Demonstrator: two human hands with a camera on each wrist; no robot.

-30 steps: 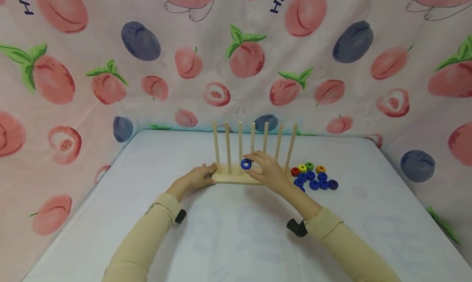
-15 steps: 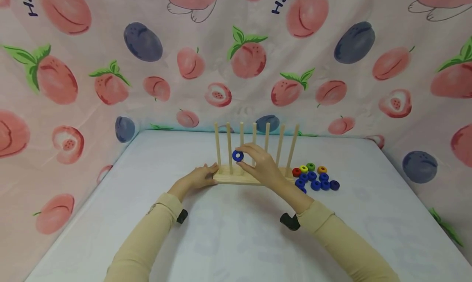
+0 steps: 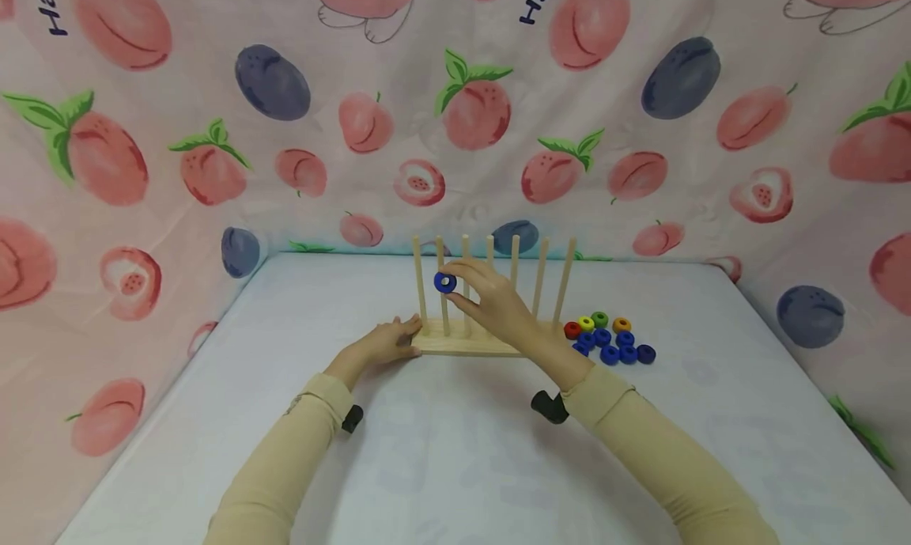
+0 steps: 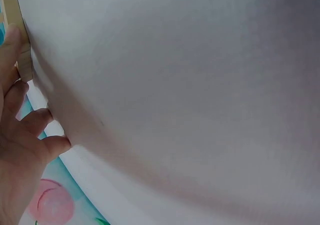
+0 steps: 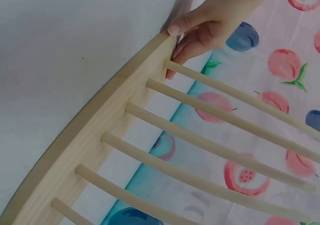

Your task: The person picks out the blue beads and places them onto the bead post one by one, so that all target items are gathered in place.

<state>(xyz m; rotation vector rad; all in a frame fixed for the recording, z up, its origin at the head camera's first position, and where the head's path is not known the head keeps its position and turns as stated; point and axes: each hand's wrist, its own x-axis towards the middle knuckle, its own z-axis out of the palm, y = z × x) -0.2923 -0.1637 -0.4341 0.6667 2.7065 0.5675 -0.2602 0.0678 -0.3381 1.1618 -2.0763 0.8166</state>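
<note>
My right hand pinches a blue ring between thumb and fingertips, hole facing the head camera. The ring overlaps the upper part of the second peg from the left in the head view. That peg belongs to a wooden rack with a row of bare upright pegs on a long base. My left hand grips the left end of this base. In the right wrist view, the left thumb lies on the base's end and the fingers reach behind it. The held ring is outside both wrist views.
Right of the rack lie loose rings on the white cloth: a red ring, a yellow ring, a green ring, an orange ring, a dark purple ring and several blue rings. A fruit-print curtain hangs behind.
My right hand has carried the blue ring up and left, from low by the third peg to the upper part of the second. The left hand stays on the rack's end.
</note>
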